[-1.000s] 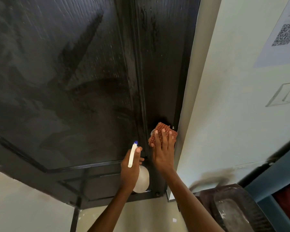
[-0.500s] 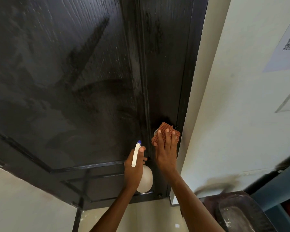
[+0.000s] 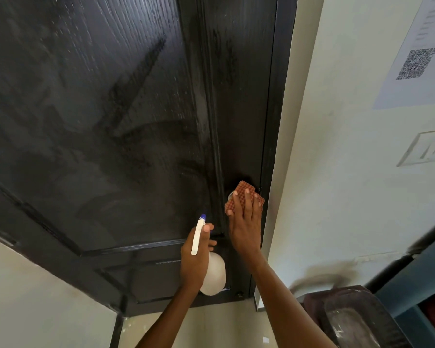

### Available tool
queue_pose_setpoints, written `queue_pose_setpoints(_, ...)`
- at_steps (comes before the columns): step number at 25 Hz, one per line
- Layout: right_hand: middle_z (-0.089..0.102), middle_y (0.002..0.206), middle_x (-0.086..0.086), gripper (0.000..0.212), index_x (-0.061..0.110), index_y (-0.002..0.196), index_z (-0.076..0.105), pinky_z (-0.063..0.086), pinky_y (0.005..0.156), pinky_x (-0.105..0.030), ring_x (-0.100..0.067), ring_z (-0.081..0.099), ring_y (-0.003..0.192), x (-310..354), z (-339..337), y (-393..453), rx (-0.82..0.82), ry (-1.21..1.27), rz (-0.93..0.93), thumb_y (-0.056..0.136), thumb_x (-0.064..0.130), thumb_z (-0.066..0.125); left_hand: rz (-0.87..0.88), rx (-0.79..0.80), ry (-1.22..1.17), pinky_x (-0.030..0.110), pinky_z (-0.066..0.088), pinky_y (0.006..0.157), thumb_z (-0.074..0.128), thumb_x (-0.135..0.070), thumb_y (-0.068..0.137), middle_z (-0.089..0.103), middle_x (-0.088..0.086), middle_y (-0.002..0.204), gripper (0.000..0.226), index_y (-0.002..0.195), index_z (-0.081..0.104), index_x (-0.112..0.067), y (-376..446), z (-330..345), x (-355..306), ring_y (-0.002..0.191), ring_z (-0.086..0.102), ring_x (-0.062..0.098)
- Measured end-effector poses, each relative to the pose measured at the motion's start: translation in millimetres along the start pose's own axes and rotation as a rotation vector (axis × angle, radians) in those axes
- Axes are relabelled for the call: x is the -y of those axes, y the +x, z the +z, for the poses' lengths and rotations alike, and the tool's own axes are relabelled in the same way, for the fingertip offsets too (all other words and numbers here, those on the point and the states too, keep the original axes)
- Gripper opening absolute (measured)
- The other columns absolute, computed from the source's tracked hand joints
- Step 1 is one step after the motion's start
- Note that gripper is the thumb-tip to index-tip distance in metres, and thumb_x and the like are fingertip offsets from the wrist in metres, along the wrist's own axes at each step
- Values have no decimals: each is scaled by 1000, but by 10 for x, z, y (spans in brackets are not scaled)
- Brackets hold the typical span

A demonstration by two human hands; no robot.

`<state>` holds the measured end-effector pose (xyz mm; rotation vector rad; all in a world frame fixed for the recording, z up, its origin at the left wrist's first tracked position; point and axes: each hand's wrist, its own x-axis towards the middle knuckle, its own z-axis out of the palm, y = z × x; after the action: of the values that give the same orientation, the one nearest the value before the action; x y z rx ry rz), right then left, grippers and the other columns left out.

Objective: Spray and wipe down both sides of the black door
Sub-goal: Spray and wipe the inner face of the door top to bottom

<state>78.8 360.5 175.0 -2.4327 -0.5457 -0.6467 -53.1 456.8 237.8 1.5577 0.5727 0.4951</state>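
a checked cloth (image 3: pixel 244 200) is pressed flat by the right hand (image 3: pixel 245 228) against the black door (image 3: pixel 111 121) near its right edge; the spray bottle (image 3: pixel 211 270) is gripped left of it by the left hand (image 3: pixel 195 257).

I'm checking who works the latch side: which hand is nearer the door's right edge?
Right. The right hand presses the cloth beside that edge; the left hand holds the spray bottle further left.

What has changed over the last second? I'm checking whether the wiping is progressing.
Hardly anything. The right hand still presses the checked cloth flat against the black door by its right edge, on the same spot. The left hand still grips the spray bottle, nozzle up. Only the camera's view shifted slightly.
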Motion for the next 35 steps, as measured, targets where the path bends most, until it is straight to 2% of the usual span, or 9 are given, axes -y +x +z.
queue_pose_setpoints(2,10,172,-12,65,20,164,19,14,127,-56,-33,5,160,0,-11,-1,24,23,12,108,48,36,-20,-5,-31,46,62,82,55,-59,82,77,-12,99,51,112,69,-20,-71,-53,-4,85,72,29)
queue_pose_setpoints(6,5,173,-7,66,28,165,3,16,126,-53,-31,1,160,50,-34,-22,14,98,42,109,46,34,-58,-6,-75,48,61,79,62,-80,70,77,-3,101,75,110,70,-17,-78,-127,26,80,71,29)
queue_pose_setpoints(10,-12,170,21,86,53,159,-9,13,126,-45,-22,-1,160,201,-214,-83,-10,421,148,108,21,53,-73,-3,-44,55,59,84,56,-61,79,77,-5,98,57,110,70,-15,-74,-160,39,82,70,33)
queue_pose_setpoints(16,39,160,24,53,51,156,32,36,120,-35,-3,37,148,81,-493,-394,-1,875,393,108,36,50,-34,16,-49,44,61,78,55,-59,82,76,-8,100,57,114,70,-14,-217,-141,-19,84,72,32)
queue_pose_setpoints(20,51,144,32,42,56,146,40,48,112,-34,6,52,131,-58,-790,-841,67,814,487,107,42,47,-38,54,-43,44,61,79,56,-57,82,76,-6,102,58,116,70,-11,-358,-102,71,85,72,29)
queue_pose_setpoints(23,54,147,25,41,49,148,43,47,113,-34,1,53,133,-187,-937,-1237,36,775,532,108,39,45,-57,127,-16,41,62,79,59,-56,81,77,-9,95,52,112,71,-17,-543,-40,173,85,73,25)
queue_pose_setpoints(27,58,146,15,40,37,150,48,51,107,-41,-10,57,133,-324,-1136,-1693,-43,831,580,110,36,45,-42,246,-4,18,57,67,64,-45,86,76,-9,91,34,112,72,-23,-873,30,213,86,73,11)
queue_pose_setpoints(30,66,136,11,38,35,148,51,53,107,-42,-9,64,124,-320,-1345,-2054,-67,786,702,110,36,45,-100,316,16,18,55,71,66,-35,93,76,-14,93,23,113,72,-27,-1088,55,270,91,73,9)
queue_pose_setpoints(35,65,133,22,34,34,142,55,48,103,-19,-2,61,123,-424,-1900,-2611,-155,674,756,109,29,47,-61,542,55,29,55,86,68,-41,92,75,-8,98,22,113,68,-32,-1423,313,405,96,70,12)
